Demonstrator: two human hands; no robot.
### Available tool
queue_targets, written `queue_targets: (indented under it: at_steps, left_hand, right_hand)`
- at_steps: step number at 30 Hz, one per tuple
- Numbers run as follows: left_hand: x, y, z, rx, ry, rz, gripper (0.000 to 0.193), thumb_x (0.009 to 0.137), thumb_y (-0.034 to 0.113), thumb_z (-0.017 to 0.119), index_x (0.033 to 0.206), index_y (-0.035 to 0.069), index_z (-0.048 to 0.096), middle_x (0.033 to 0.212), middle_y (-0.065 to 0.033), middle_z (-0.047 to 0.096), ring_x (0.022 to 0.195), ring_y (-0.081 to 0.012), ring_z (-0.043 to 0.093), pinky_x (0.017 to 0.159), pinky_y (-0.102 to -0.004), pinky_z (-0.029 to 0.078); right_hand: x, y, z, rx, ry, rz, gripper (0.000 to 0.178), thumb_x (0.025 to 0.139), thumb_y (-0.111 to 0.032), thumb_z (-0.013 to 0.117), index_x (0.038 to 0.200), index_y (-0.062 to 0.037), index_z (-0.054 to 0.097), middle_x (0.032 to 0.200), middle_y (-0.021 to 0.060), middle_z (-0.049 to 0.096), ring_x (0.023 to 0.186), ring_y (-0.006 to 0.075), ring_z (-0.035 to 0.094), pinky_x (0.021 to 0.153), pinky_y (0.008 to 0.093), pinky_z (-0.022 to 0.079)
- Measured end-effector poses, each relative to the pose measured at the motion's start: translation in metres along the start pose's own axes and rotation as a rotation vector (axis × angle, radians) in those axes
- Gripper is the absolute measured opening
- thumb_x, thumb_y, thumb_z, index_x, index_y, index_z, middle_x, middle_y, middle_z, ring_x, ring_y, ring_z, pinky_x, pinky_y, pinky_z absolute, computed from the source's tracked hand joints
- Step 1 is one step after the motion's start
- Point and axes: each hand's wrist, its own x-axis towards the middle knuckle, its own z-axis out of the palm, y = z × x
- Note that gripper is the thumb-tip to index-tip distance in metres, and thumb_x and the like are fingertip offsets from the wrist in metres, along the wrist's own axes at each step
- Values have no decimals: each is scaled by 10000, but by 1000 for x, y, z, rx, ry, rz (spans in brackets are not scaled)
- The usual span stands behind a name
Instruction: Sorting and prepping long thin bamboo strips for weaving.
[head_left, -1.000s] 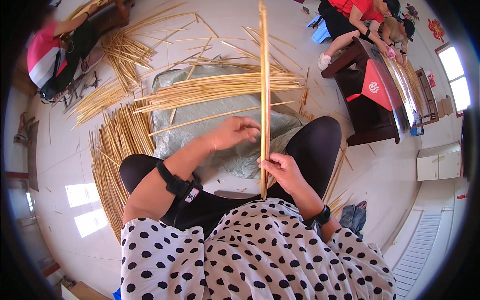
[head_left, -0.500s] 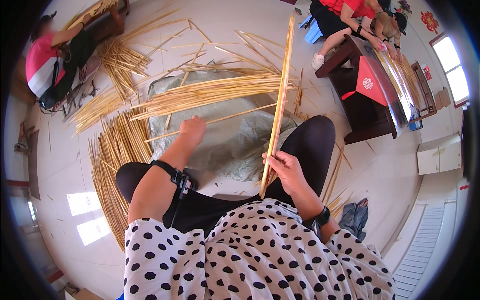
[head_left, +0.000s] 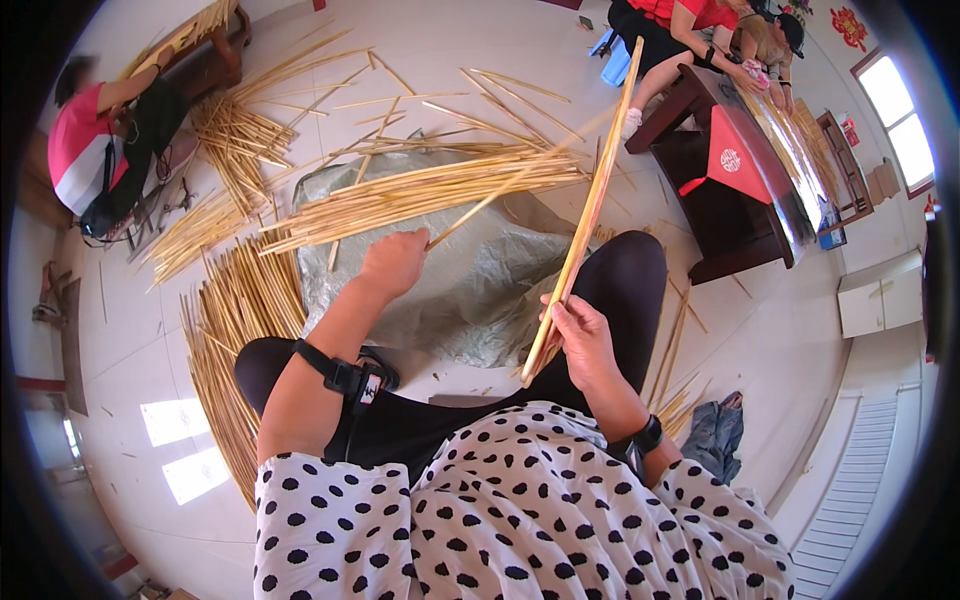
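My left hand (head_left: 396, 262) is closed around one end of a single thin yellow stalk (head_left: 475, 213), which points up and to the right. In my right hand (head_left: 580, 340) a few long straw-coloured stalks (head_left: 597, 190) are pinched between thumb and fingers. They stand steeply, their lower ends near my lap and their tips far ahead. Between and beyond my hands, a bundle of similar stalks (head_left: 410, 200) lies across a grey-green plastic sheet (head_left: 440, 290). The left hand's stalk passes over the bundle's right part.
Left of my knee is a thick pile of stalks (head_left: 235, 330). More stalks (head_left: 240, 140) are scattered at the far left, near a seated person (head_left: 90, 150). A dark wooden table (head_left: 700, 170) with a red cloth (head_left: 733, 160) stands at right, with people working behind it.
My left hand has shifted slightly right, and its stalk has swung to a steeper angle toward the upper right. The stalks in my right hand lean further right.
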Motion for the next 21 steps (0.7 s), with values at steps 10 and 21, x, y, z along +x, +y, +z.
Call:
queue_targets:
  at_steps: [10,21]
  left_hand:
    - [-9,27,-30,-1431,-395,77,118,902,110,540,994,42,516,866,-69,624,700,-111,604,630,-236,501]
    - [-13,43,-21,-1501,-420,93,176,888,113,568,1030,35,497,894,-92,626,712,-124,611,669,-241,520]
  right_hand:
    - [-4,2,16,-78,-228,105,227,962,-214,473,1060,-24,549,858,62,608,754,126,600,671,259,503]
    - [1,13,25,-298,-387,123,234,990,-196,387,1118,-23,478,924,95,623,815,177,631,735,286,515]
